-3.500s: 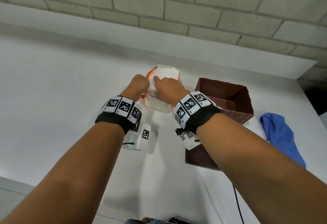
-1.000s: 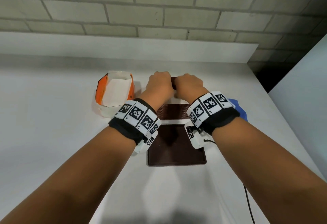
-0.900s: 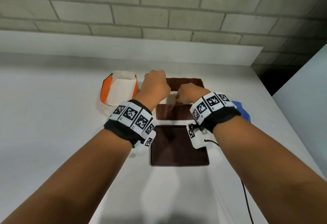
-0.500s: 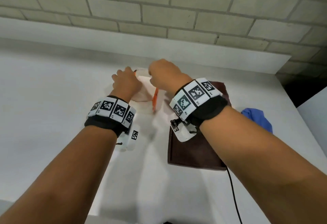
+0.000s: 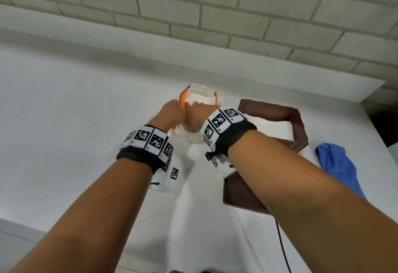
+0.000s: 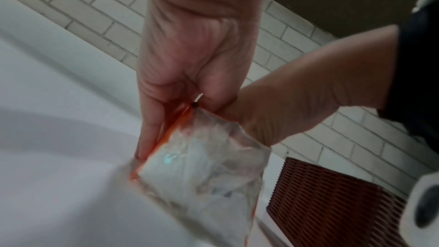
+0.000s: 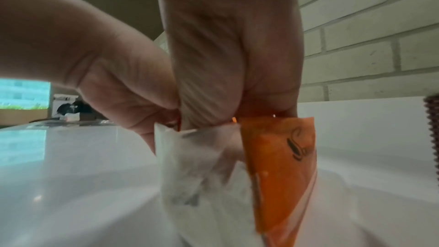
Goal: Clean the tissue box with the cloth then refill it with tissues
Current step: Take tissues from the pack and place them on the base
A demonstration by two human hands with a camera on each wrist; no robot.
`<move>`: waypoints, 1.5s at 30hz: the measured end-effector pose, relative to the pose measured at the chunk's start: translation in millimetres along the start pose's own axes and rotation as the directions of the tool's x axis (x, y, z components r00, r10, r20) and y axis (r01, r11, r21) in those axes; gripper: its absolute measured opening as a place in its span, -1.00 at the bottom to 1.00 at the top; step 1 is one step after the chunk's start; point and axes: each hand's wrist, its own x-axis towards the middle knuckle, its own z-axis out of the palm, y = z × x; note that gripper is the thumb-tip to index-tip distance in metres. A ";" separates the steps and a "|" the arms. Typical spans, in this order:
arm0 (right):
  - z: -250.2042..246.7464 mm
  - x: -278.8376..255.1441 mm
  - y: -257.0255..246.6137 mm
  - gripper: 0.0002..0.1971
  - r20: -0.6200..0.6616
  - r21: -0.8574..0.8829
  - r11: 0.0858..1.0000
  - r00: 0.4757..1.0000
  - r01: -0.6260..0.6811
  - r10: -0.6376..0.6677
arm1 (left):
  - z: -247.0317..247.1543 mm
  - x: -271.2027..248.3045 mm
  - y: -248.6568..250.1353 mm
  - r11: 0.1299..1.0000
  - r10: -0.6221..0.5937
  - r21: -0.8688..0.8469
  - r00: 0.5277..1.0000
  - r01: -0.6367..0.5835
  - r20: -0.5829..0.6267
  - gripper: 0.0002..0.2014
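An orange and clear tissue pack (image 5: 199,98) stands on the white counter, with white tissues showing inside. My left hand (image 5: 173,113) pinches the orange edge of its open top (image 6: 175,129). My right hand (image 5: 197,118) grips the same opening from the other side, fingers curled at the wrapper (image 7: 277,166); whether they hold tissues inside is hidden. The brown woven tissue box (image 5: 298,126) stands open to the right with white tissues (image 5: 269,128) lying in it. Its brown lid (image 5: 239,193) lies flat in front, partly under my right forearm. The blue cloth (image 5: 338,165) lies further right.
A raised white ledge and a brick wall (image 5: 215,14) close off the back of the counter. The counter's right end (image 5: 374,135) is just past the cloth. A black cable (image 5: 282,247) trails from my right wrist.
Both hands left the brown box, where they set tissues down, and moved left to the tissue pack. They now grip its open top. White tissues now lie in the box.
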 end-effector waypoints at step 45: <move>-60.3 -32.2 63.0 -0.48 -0.432 0.856 0.476 0.785 0.203 0.443 | -3.7 3.4 17.0 0.987 0.160 0.039 0.967 -0.155 -0.199 -0.43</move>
